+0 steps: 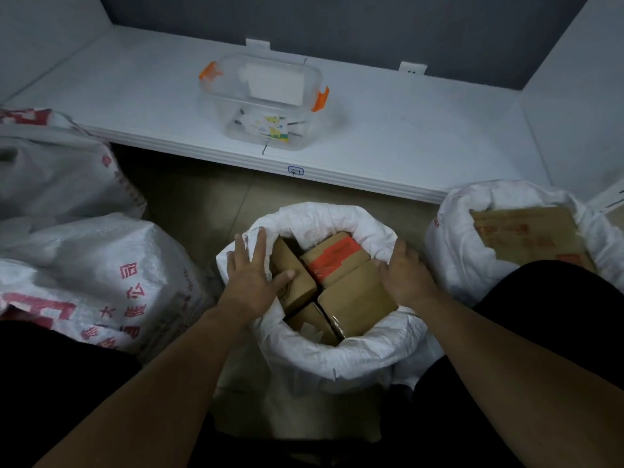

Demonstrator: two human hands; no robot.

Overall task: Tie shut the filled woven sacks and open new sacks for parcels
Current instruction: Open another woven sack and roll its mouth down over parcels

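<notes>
White shelf (405,140), clear box (266,99) on it, woven sacks (337,359) on floor (202,197)

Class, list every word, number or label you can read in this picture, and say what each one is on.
"4-1", handwritten, second digit unsure: on the shelf edge.
"公司", red print, turned sideways: on the left sack; its other characters are unclear.
Red print on the cardboard in the right sack: too blurred.
Sticker on the clear box: no readable words.
</notes>
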